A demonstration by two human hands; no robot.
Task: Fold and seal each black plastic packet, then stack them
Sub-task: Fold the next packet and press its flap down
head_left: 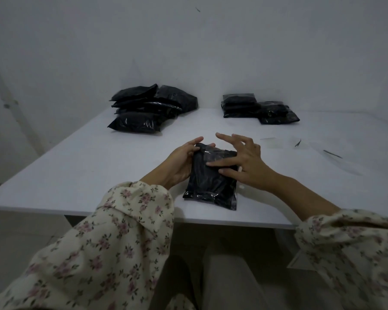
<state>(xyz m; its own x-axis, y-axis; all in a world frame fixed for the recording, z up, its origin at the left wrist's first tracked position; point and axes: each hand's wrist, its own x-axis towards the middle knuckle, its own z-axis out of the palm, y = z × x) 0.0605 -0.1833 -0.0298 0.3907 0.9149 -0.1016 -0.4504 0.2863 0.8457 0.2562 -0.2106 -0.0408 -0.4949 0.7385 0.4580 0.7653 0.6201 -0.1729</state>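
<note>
Black plastic packet (211,182) lying flat near the front edge of the white desk (99,164). Left hand (182,162) in a curled grip round its far left corner; right hand (244,162) spread wide, thumb pressing the top face. Risk of the fold springing open on early release, or of a crooked seal. No readable label or brand anywhere.

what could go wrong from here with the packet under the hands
1. The right hand presses the packet mostly with its thumb, fingers lifted. The folded top could spring open before it seals.
2. The packet lies close to the table's front edge. A tug from the left hand gripping its corner might slide it off.
3. The far left heap looks loose and tilted, so it may slump.
</note>
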